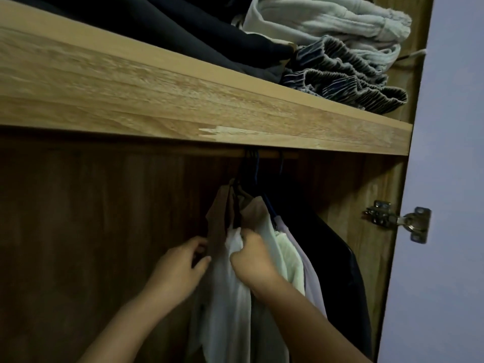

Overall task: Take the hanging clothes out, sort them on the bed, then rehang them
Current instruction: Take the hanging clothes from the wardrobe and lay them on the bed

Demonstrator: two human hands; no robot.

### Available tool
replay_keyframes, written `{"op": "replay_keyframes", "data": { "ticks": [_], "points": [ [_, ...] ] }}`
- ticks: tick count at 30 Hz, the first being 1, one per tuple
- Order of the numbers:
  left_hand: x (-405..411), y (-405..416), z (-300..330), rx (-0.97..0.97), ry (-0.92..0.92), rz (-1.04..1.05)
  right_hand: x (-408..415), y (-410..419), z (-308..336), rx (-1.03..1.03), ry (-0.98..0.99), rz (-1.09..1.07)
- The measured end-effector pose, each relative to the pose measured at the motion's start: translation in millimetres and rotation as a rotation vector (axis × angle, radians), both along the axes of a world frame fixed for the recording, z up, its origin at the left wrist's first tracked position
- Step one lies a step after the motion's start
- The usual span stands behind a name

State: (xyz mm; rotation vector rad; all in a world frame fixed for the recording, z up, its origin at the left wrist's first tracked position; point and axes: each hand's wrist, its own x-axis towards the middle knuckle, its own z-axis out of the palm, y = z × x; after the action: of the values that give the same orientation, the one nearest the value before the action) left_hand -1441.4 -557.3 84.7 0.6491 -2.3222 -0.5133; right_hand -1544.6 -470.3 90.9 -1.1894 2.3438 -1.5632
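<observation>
At lower centre, under the shelf (235, 121), our right hand (252, 260) has a clenched grip on the white garment (230, 305) while our left hand (180, 268) pinches the tan garment (218, 218), apparently parting the hanging clothes to reach the hangers (251, 174).

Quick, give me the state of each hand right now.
Left hand: fingers curled at the edge of the tan garment; cannot tell whether it grips it.
Right hand: gripping a bunch of the white garment.
</observation>
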Motion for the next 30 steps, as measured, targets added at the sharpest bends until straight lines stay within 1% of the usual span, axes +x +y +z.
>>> {"op": "replay_keyframes", "data": {
  "ticks": [2,3,5,7,11,13,15,19,21,23,27,30],
  "points": [
    [3,-6,-1,0.005,0.002,-0.003,-1,-6,1,-0.14,-0.21,0.027],
    [5,-8,0,0.006,0.005,-0.004,-4,-7,3,-0.217,-0.272,0.025],
    [8,-14,0,0.014,0.021,-0.005,-10,-6,6,-0.34,-0.311,0.012],
    [10,-18,1,0.021,0.038,-0.005,-18,-1,6,-0.384,-0.295,0.016],
    [4,-20,1,0.013,0.076,-0.065,-4,41,19,-0.393,-0.382,0.029],
    [-2,-17,2,-0.004,0.094,-0.073,6,72,26,-0.386,-0.396,0.14],
    [-9,-11,4,-0.015,0.127,-0.061,12,103,27,-0.327,-0.372,0.199],
    [-24,9,2,-0.038,0.217,-0.028,12,156,20,-0.243,-0.393,0.196],
    [-30,25,-4,-0.059,0.281,-0.038,12,184,17,-0.25,-0.445,0.223],
    [-35,45,-10,-0.064,0.317,-0.062,10,213,12,-0.246,-0.452,0.222],
    [-46,89,-13,-0.105,0.324,-0.103,12,279,3,-0.185,-0.422,0.194],
    [-54,120,-15,-0.246,0.234,-0.12,18,333,-1,-0.164,-0.417,0.176]
  ]
}}
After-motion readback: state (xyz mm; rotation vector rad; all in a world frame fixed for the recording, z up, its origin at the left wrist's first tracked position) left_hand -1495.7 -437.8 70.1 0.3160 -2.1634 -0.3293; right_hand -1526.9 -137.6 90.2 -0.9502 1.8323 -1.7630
